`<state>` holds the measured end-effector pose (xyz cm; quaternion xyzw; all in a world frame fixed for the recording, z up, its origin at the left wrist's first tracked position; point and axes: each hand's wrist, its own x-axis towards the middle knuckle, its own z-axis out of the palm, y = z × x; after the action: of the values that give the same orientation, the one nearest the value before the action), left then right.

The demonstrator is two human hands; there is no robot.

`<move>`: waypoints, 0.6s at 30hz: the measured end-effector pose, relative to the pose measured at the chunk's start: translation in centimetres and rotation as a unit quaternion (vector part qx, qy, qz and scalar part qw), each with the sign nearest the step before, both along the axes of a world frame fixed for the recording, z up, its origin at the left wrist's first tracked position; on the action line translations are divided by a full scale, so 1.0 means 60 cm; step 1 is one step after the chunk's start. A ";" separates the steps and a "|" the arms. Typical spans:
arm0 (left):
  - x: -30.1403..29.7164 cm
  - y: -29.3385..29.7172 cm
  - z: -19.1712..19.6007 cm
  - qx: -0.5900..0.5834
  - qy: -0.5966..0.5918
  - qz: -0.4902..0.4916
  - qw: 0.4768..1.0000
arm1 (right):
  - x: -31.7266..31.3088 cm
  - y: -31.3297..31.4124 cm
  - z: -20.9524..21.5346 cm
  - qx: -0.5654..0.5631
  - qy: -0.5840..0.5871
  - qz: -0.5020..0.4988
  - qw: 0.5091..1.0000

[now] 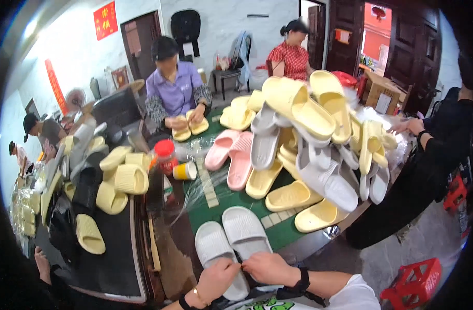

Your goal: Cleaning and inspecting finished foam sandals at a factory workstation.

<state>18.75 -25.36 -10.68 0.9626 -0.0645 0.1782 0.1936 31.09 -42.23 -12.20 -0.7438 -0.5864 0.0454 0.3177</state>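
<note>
A pair of grey slippers lies side by side at the near edge of the green-topped table (209, 182): the left slipper (215, 242) and the right slipper (245, 227), toes pointing away from me. My left hand (215, 283) is closed over the heel part of the left slipper. Close beside it, my right hand (269, 268) is closed at the heel end of the right slipper. The fingertips of both hands nearly meet between the slippers. Whatever they pinch is too small or hidden to make out.
A large heap of yellow and grey slippers (319, 155) rises at right, pink slippers (240, 155) beside it. A red-lidded jar (166, 155), a yellow cup (184, 171) and clear thin strands lie left. Co-workers sit and stand around; one person (177, 90) handles yellow slippers opposite. A red stool (414, 284) stands right.
</note>
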 end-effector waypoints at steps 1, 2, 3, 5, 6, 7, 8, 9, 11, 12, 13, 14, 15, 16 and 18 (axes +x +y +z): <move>0.003 0.008 0.006 0.005 -0.013 -0.008 1.000 | 0.005 0.000 0.002 -0.006 -0.003 0.002 1.000; -0.006 0.008 0.025 -0.026 0.028 -0.013 0.999 | 0.009 -0.003 0.005 -0.002 -0.012 -0.003 1.000; -0.010 0.007 0.040 -0.057 0.071 -0.017 0.996 | 0.015 -0.006 0.008 0.002 -0.012 -0.016 1.000; -0.011 0.003 0.048 -0.074 -0.025 -0.002 0.997 | 0.031 -0.012 0.014 0.011 -0.017 -0.031 0.999; -0.016 0.004 0.055 -0.068 -0.023 0.012 0.997 | 0.042 -0.018 0.015 -0.001 -0.026 -0.054 0.998; -0.022 0.006 0.062 -0.064 -0.021 0.026 0.997 | 0.052 -0.024 0.018 -0.013 -0.034 -0.077 0.996; -0.029 0.008 0.067 -0.046 -0.021 0.026 0.998 | 0.055 -0.031 0.023 -0.004 -0.033 -0.093 0.995; -0.032 0.010 0.064 -0.044 -0.023 0.025 0.998 | 0.058 -0.037 0.025 -0.003 -0.035 -0.095 0.995; -0.043 0.013 0.053 -0.009 -0.033 0.028 0.999 | 0.061 -0.050 0.025 0.004 -0.052 -0.096 0.994; -0.049 0.015 0.050 -0.010 -0.031 0.029 0.999 | 0.060 -0.056 0.025 0.003 -0.051 -0.095 0.994; -0.056 0.016 0.048 0.004 -0.021 0.023 1.000 | 0.057 -0.062 0.025 0.008 -0.057 -0.075 0.995; -0.062 0.017 0.043 0.016 -0.008 0.017 1.000 | 0.056 -0.068 0.023 0.010 -0.061 -0.054 0.997; -0.063 0.020 0.040 0.011 0.000 0.020 1.000 | 0.055 -0.072 0.025 0.004 -0.053 -0.050 0.997; -0.064 0.022 0.036 0.029 -0.011 -0.001 1.000 | 0.050 -0.078 0.025 0.005 -0.047 -0.044 0.998; -0.067 0.027 0.022 0.064 -0.010 -0.028 0.998 | 0.040 -0.092 0.026 -0.005 -0.040 -0.027 0.999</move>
<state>14.72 -23.72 -9.38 0.9690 -0.1044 0.1777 0.1359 33.51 -47.77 -10.62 -0.7623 -0.5781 0.0099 0.2908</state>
